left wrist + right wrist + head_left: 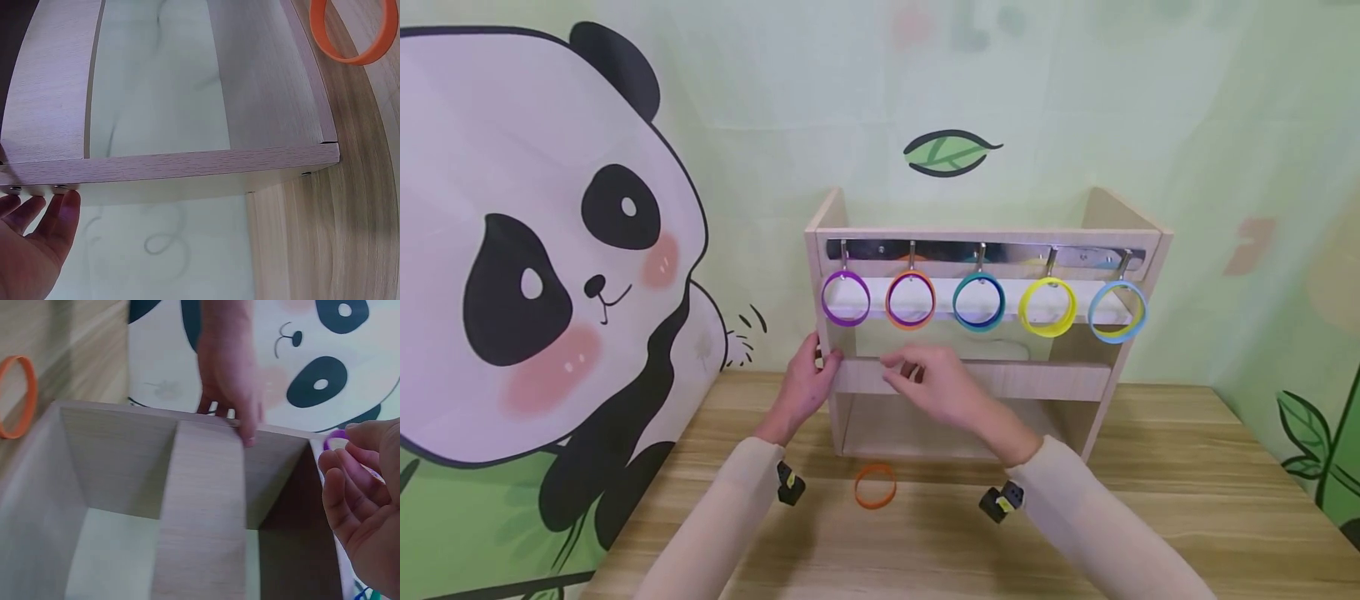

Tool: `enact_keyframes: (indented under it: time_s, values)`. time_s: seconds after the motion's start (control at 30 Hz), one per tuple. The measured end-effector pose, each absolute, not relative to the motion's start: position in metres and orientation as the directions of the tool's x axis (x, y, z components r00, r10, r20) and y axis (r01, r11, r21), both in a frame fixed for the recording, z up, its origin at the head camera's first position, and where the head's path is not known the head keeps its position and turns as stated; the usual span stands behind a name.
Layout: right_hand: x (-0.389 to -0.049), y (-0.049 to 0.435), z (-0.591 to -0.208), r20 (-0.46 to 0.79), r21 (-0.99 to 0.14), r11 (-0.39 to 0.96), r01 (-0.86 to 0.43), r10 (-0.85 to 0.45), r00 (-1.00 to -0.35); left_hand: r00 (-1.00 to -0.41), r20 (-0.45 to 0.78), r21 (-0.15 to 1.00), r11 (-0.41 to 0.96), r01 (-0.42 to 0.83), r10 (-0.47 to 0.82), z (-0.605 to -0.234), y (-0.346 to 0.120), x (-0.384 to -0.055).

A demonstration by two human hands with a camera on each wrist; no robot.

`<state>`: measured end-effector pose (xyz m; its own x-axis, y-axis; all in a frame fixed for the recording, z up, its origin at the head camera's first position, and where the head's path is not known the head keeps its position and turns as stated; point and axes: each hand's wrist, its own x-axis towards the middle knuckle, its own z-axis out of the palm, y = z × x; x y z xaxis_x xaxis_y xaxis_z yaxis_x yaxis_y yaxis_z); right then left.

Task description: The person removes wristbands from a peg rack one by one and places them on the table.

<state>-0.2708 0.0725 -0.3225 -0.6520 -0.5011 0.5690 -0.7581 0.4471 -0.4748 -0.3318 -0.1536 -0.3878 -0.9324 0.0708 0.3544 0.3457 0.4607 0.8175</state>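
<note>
A light wooden rack carries a metal strip with several hooks. My left hand grips its left side panel, thumb over the front edge and fingers on the outer face, as the right wrist view also shows. Before the front crossbar, my right hand hovers with loosely bent fingers and nothing between them. Silicone wristbands hang from the hooks: a purple one, an orange one paired with purple, a teal one with dark blue, a yellow one, and a light blue one with yellow.
An orange wristband lies on the wooden table in front of the rack, between the forearms. Behind stands a pale green backdrop with a large printed panda at the left. Each wrist wears a small black camera.
</note>
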Motion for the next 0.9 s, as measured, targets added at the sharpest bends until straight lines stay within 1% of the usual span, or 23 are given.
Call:
enact_keyframes:
  time_s: [0.1, 0.27, 0.37, 0.53, 0.9]
  values:
    - [-0.271, 0.07, -0.314, 0.595, -0.462, 0.442, -0.769, -0.488, -0.639, -0.935, 0.348, 0.816, 0.468, 0.339, 0.068, -0.387, -0.153, -0.331]
    - [-0.274, 0.063, -0.298, 0.668, -0.407, 0.428, -0.807, -0.463, -0.583, -0.937, 0.344, 0.817, 0.473, 0.329, 0.058, -0.386, -0.153, -0.329]
    - [-0.276, 0.06, -0.289, 0.691, -0.392, 0.432, -0.812, -0.445, -0.57, -0.936, 0.349, 0.818, 0.471, 0.331, 0.052, -0.387, -0.153, -0.33]
    - [-0.279, 0.056, -0.275, 0.702, -0.392, 0.45, -0.802, -0.418, -0.577, -0.936, 0.347, 0.819, 0.468, 0.332, 0.057, -0.39, -0.153, -0.331]
    - [-0.284, 0.046, -0.253, 0.683, -0.399, 0.528, -0.749, -0.373, -0.628, -0.929, 0.364, 0.813, 0.462, 0.353, 0.068, -0.388, -0.152, -0.331]
